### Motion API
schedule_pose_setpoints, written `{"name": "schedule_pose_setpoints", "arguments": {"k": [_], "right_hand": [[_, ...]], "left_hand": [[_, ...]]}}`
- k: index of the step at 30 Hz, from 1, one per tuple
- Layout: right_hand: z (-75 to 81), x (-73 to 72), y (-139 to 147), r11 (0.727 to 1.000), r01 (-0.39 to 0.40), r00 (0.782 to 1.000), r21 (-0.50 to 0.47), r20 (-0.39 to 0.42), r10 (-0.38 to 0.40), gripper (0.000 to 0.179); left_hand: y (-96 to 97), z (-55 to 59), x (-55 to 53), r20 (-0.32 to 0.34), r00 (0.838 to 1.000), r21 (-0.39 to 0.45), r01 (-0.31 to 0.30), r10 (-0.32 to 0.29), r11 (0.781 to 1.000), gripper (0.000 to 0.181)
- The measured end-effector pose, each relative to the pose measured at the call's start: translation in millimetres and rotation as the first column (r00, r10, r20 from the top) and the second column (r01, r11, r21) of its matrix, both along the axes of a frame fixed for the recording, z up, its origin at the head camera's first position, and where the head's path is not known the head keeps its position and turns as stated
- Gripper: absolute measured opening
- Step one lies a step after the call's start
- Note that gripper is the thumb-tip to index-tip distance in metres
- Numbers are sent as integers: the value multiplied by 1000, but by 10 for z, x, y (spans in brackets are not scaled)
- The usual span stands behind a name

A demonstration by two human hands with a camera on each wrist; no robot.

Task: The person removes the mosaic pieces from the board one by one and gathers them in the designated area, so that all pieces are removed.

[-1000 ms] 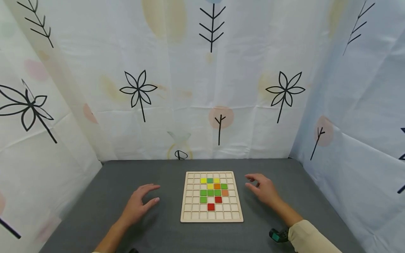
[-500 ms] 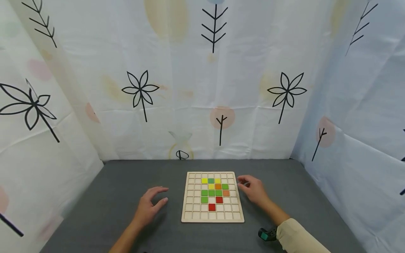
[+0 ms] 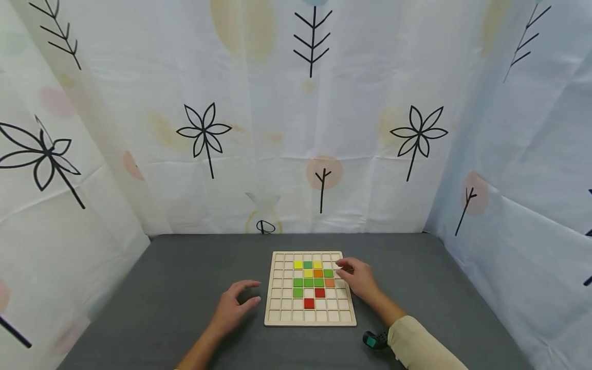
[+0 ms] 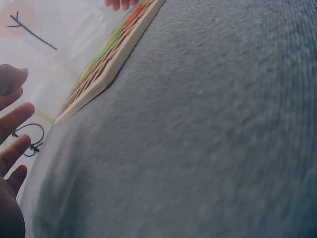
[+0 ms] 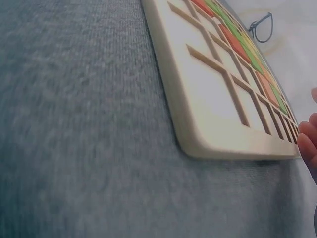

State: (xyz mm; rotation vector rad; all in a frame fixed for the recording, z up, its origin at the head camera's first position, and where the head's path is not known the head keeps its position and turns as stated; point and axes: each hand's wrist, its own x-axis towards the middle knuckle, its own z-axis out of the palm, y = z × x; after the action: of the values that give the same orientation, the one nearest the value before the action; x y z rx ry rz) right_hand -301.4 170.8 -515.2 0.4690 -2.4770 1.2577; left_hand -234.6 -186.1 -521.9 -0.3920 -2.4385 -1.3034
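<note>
Now, a wooden grid board (image 3: pixel 309 316) holding coloured tiles (image 3: pixel 308 282) lies flat on the grey tabletop (image 3: pixel 139 308); a left hand (image 3: pixel 231 308) hangs just off its nine o'clock side, thumb and fingers apart; a right hand (image 3: pixel 359 278), thumb likewise parted from fingers, overlaps the two o'clock edge, contact unclear.
</note>
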Motion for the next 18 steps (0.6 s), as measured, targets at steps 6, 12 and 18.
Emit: {"name": "schedule_pose_setpoints", "arguments": {"k": [6,12,18], "right_hand": [[-2,-39,-89,1000,2,998,-3,66,-2,19],[4,-53,-139,999,8,994,40,109,-13,20],[-53,-50,-150,999,0,992,53,124,-7,19]], "left_hand": [[70,-62,-16,55,998,3,35,-35,999,34],[87,-142,-39,98,991,-24,95,-92,995,43],[84,-145,-61,96,983,-153,170,-157,973,56]]}}
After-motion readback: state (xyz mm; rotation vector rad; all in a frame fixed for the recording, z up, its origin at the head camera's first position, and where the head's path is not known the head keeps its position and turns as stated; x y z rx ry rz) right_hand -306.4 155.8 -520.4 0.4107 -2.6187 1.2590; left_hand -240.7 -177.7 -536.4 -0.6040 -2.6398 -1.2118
